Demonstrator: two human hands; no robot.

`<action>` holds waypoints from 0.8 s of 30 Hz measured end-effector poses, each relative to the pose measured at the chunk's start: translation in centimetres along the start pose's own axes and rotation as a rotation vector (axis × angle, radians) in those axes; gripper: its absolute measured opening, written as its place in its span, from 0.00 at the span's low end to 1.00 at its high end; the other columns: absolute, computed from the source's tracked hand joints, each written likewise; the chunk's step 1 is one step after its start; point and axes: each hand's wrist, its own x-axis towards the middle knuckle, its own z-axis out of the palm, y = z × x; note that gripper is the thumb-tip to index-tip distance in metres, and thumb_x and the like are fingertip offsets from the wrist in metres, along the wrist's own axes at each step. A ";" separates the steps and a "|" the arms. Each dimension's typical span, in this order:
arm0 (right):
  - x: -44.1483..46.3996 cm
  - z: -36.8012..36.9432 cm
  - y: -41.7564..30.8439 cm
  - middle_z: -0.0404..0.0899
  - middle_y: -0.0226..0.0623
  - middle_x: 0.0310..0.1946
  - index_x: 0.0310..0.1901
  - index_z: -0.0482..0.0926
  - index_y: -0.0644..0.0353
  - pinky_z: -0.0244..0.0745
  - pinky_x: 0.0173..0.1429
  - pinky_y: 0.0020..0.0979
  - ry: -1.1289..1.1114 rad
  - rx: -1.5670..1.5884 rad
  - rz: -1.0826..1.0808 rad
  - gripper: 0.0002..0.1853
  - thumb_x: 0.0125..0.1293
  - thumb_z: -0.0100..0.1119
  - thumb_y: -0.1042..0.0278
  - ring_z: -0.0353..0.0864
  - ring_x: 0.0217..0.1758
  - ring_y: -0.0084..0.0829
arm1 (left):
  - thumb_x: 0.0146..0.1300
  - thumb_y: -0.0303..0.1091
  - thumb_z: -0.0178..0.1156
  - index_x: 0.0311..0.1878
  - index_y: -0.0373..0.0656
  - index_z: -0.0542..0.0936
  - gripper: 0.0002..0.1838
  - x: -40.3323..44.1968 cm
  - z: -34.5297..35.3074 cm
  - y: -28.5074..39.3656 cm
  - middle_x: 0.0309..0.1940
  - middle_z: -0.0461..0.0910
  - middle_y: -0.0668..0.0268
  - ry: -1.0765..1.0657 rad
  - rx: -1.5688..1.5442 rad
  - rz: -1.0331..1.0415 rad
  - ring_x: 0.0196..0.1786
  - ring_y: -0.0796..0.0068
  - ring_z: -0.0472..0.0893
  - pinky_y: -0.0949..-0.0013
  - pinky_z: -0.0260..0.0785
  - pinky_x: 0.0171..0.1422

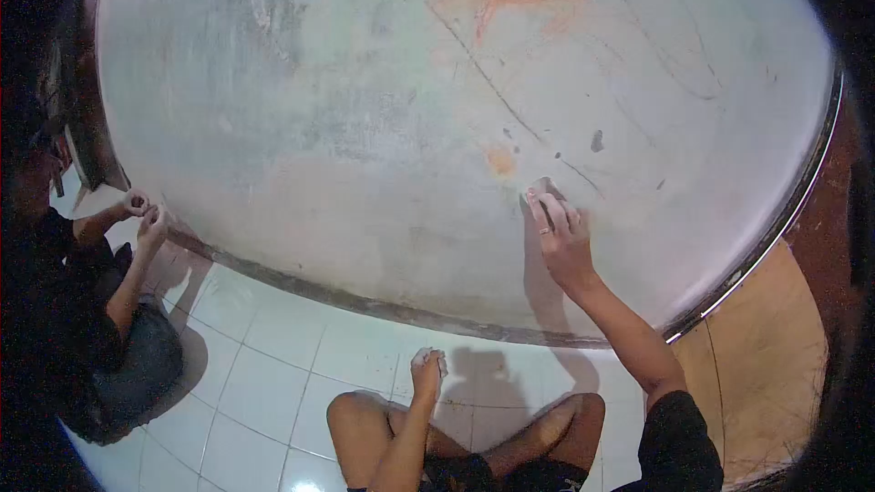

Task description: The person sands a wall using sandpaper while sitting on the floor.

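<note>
In front of me stands a pale, worn wall [365,128] with greenish and grey patches. My right hand [561,232] is pressed against it with bent fingers, a ring on one of them. Whatever lies under those fingertips is hidden. An orange smudge [500,161] and several dark chipped spots mark the wall just above this hand. My left hand [427,374] is closed in a fist over my crossed legs, apart from the wall. Something whitish shows at its edge, too small to name.
Dark skirting [365,303] runs along the wall's foot above white floor tiles [264,346]. Another person [100,310] sits at the left, hands together near the wall. A tan panel [766,337] lies at the right, beside the wall's shiny edge [793,226].
</note>
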 end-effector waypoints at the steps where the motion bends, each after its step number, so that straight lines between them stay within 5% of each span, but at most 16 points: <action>1: -0.1 -0.1 0.2 0.69 0.34 0.52 0.65 0.69 0.56 0.67 0.56 0.45 -0.006 -0.028 -0.020 0.30 0.57 0.56 0.69 0.70 0.52 0.34 | 0.61 0.31 0.55 0.31 0.41 0.75 0.05 0.2 0.1 -0.7 0.22 0.74 0.70 0.028 -0.150 -0.087 0.20 0.77 0.71 0.71 0.66 0.24; 3: -0.1 -0.4 0.3 0.69 0.34 0.53 0.65 0.69 0.56 0.69 0.55 0.43 -0.021 -0.078 -0.059 0.31 0.56 0.56 0.69 0.71 0.51 0.34 | 0.61 0.26 0.53 0.31 0.40 0.72 0.03 -0.2 1.0 0.8 0.21 0.72 0.67 0.091 -0.446 -0.264 0.17 0.80 0.67 0.74 0.60 0.20; 6: -0.1 -0.2 0.7 0.69 0.34 0.53 0.65 0.69 0.57 0.70 0.53 0.43 -0.046 -0.050 -0.059 0.30 0.56 0.55 0.69 0.71 0.51 0.33 | 0.62 0.26 0.53 0.31 0.40 0.72 0.03 -0.7 1.6 3.0 0.23 0.73 0.67 0.157 -0.331 -0.317 0.18 0.80 0.68 0.75 0.60 0.20; 24: 0.4 -1.7 -0.2 0.68 0.38 0.57 0.64 0.68 0.60 0.70 0.46 0.35 -0.111 -0.019 -0.014 0.29 0.58 0.53 0.71 0.72 0.51 0.33 | 0.61 0.25 0.52 0.28 0.40 0.71 0.06 -1.2 0.9 2.3 0.18 0.72 0.67 0.110 -0.292 -0.236 0.17 0.79 0.68 0.74 0.61 0.19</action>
